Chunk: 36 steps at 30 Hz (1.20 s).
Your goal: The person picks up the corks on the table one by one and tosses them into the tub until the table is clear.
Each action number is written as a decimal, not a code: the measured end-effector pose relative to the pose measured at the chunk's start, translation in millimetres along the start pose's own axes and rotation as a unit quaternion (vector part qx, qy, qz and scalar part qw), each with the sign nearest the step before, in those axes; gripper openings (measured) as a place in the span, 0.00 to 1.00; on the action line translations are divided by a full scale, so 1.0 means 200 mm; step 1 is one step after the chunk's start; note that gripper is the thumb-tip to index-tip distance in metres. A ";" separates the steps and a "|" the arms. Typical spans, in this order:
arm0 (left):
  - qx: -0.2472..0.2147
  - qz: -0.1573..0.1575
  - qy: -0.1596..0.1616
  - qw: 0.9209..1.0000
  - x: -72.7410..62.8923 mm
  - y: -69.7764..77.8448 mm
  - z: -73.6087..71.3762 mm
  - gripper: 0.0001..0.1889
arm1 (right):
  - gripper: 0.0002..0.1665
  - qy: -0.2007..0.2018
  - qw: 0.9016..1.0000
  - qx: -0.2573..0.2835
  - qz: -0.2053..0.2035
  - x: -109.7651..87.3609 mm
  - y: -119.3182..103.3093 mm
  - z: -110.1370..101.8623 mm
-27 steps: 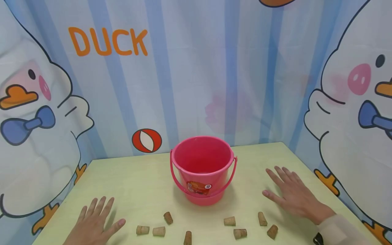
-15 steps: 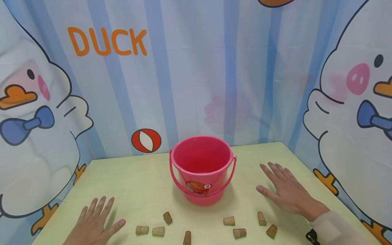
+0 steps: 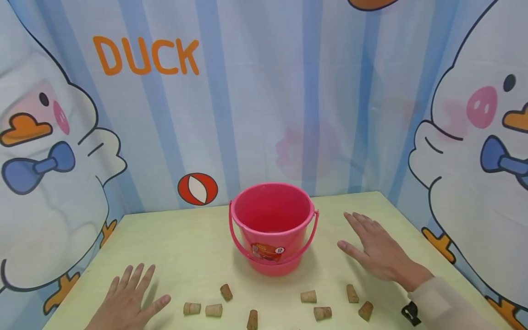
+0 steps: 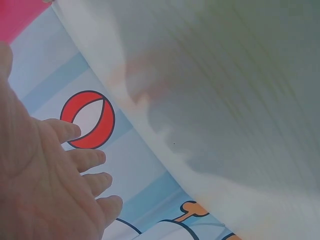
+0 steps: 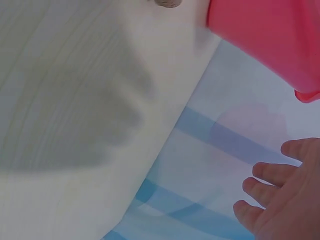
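A pink bucket (image 3: 270,250) stands upright in the middle of the table, its handle hanging down across the front; the part of its inside that shows holds nothing. Several corks lie scattered in front of it, among them a darker cork (image 3: 226,292) left of centre and a pale cork (image 3: 308,296) to the right. My left hand (image 3: 125,300) is spread over the table's left side, left of the corks, holding nothing. Over the right side, beyond the corks and right of the bucket, my right hand (image 3: 379,250) hovers with fingers extended and nothing in it.
The pale yellow table (image 3: 177,247) ends at the back against a blue striped curtain (image 3: 264,91) printed with ducks. At the front edge of the view one cork (image 3: 252,320) is partly cut off. A black strap (image 3: 411,313) hangs at the right sleeve.
My right hand has moved left and slightly away from me, nearer the bucket. The left hand stays nearly where it was, and the bucket and corks have not moved.
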<state>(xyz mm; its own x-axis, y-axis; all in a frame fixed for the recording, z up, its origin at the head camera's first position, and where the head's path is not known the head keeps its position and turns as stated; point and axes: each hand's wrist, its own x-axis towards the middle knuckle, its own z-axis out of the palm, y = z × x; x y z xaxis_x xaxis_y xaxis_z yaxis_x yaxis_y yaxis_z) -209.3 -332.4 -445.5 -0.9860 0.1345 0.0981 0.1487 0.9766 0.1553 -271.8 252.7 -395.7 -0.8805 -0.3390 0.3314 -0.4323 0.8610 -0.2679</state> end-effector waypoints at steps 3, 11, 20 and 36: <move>0.001 -0.002 -0.007 1.000 0.01 0.00 0.00 0.51 | 0.48 0.006 1.000 0.010 0.001 0.01 -0.02 0.00; 0.004 -0.006 -0.013 1.000 0.02 0.02 -0.01 0.53 | 0.48 0.005 0.999 0.045 0.011 0.05 -0.07 -0.02; 0.005 0.004 0.001 1.000 0.02 0.02 -0.01 0.51 | 0.47 0.009 0.996 0.090 0.017 0.11 -0.13 -0.03; 0.013 0.019 0.017 1.000 0.02 0.03 0.02 0.50 | 0.47 0.017 0.989 0.145 0.036 0.19 -0.22 -0.03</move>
<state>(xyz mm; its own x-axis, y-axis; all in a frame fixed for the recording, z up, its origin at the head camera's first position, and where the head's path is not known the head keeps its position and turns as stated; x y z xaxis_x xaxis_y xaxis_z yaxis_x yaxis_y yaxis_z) -212.8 -326.1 -448.9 -0.9766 0.1652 0.1377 0.1826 0.9752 0.1248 -285.0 203.8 -364.7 -0.9057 -0.2637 0.3320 -0.4113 0.7362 -0.5374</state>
